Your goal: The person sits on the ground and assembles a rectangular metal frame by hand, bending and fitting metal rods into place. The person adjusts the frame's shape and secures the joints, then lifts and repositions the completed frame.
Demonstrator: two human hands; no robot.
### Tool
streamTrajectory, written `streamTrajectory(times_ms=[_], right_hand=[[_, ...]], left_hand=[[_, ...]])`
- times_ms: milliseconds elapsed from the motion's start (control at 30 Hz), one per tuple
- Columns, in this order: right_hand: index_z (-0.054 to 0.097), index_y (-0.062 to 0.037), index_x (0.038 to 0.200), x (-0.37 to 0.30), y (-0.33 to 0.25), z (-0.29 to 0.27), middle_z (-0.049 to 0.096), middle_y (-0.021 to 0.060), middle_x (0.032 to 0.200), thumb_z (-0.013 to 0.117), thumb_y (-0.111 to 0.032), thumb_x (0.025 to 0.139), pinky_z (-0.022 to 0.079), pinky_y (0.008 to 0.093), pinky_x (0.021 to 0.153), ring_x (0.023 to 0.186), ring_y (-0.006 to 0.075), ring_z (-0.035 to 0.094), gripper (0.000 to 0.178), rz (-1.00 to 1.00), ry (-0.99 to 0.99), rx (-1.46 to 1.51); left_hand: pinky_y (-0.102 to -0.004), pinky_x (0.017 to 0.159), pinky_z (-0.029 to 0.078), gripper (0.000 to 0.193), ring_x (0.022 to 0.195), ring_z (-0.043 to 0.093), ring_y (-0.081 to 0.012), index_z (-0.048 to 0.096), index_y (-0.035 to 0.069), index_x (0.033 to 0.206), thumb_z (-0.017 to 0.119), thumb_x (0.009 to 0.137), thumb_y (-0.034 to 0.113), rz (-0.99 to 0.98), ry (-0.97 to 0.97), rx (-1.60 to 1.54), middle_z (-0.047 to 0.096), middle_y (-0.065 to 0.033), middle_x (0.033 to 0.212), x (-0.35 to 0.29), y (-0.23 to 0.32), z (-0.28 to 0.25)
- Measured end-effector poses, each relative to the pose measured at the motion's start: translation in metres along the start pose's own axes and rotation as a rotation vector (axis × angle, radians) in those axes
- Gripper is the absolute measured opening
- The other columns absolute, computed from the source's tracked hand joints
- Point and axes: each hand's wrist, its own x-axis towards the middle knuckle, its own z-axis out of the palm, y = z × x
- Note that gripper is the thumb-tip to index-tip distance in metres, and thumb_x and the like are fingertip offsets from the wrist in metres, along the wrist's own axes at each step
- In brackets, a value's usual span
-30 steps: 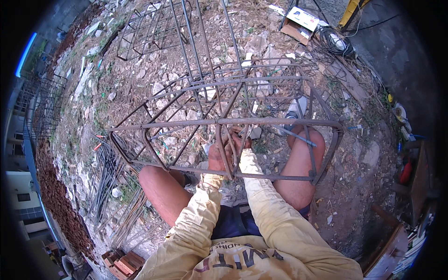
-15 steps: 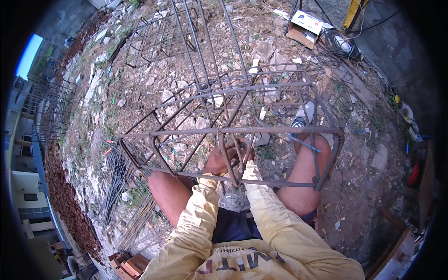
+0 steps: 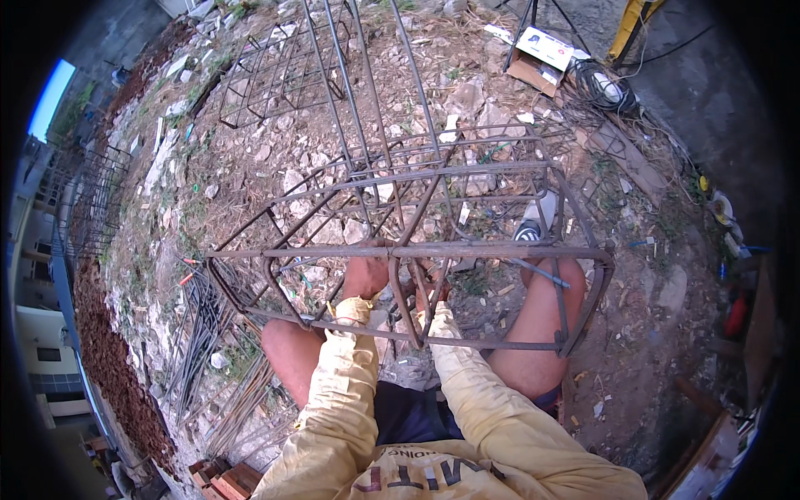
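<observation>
A rusty steel rebar cage [image 3: 492, 251] of long bars and bent stirrups stretches across in front of me, above my spread knees. My left hand [image 3: 365, 273] is raised to its near long bar, just left of the middle stirrup, with its fingers closed around the bar. Close by on the right, my right hand [image 3: 434, 286] is inside the cage behind the slanting stirrup legs. Its fingers look curled, but the bars partly cover them, and whatever they hold cannot be made out. Long upright bars [image 3: 364, 75] rise from the cage's far side.
Another rebar cage [image 3: 283, 79] lies on the rubble beyond. Bundled thin rods [image 3: 200, 342] lie left of my knee, above red bricks [image 3: 229, 479]. An open cardboard box [image 3: 540, 60] and coiled cable [image 3: 604, 87] are at far right. Broken stones [image 3: 483, 117] cover the ground.
My left hand has moved up and left from beside my right hand to the near bar. The cage's near side appears slightly lower in view, and my right hand is a little lower too.
</observation>
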Motion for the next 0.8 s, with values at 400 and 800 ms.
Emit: streamTrajectory(times_ms=[400,800], right_hand=[[0.066,-0.0054,0.108,-0.032,-0.041,-0.026,0.069,0.0105,0.082,0.061,-0.034,0.089,0.05,0.0324,0.055,0.056,0.0182,0.063,0.035,0.746,-0.235,0.201],[0.063,-0.0054,0.111,-0.055,-0.047,-0.022,0.067,0.0102,0.084,0.059,-0.032,0.09,0.049,0.0328,0.06,0.062,0.0185,0.062,0.034,0.79,-0.222,0.245]], left_hand=[[-0.0422,0.066,0.05,0.047,0.077,0.066,-0.0315,0.058,-0.002,0.096,0.048,0.094,0.044,-0.416,0.19,-0.257,0.066,-0.0208,0.08,0.078,0.014,0.026],[-0.0553,0.081,0.046,0.041,0.091,0.06,-0.0473,0.055,0.008,0.115,0.041,0.096,0.041,-0.455,0.082,-0.216,0.063,-0.0298,0.091,0.083,0.026,0.011]])
